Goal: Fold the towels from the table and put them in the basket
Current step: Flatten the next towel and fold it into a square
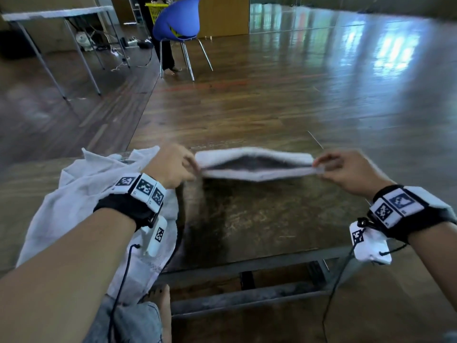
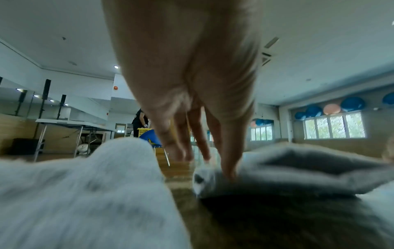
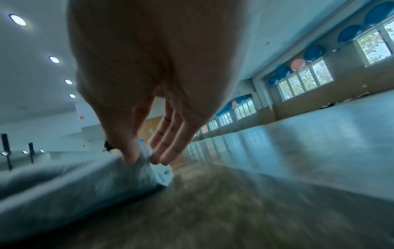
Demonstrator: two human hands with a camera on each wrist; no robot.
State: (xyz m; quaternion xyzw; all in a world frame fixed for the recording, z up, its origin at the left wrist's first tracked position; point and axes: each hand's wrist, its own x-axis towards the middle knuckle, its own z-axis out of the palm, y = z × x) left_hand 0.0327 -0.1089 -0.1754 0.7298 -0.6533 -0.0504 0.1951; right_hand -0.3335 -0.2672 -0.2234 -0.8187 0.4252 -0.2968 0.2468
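Observation:
A small white towel [image 1: 254, 167] is stretched between my hands just above the brown table [image 1: 259, 219], doubled over so a dark gap shows between its two layers. My left hand [image 1: 190, 167] pinches its left end; in the left wrist view the fingertips [image 2: 228, 171] press into the grey-white towel [image 2: 298, 175]. My right hand [image 1: 319, 167] pinches the right end, thumb and fingers closed on the towel [image 3: 147, 161] in the right wrist view. A crumpled heap of white towels [image 1: 81, 199] lies under my left forearm. A yellow basket [image 1: 155, 9] sits far off behind a blue chair.
The blue chair [image 1: 178, 23] stands on the wooden floor beyond the table, a person's legs [image 1: 168, 55] behind it. A white folding table [image 1: 54, 14] is at the far left. The table's metal frame [image 1: 247, 290] shows at the near edge.

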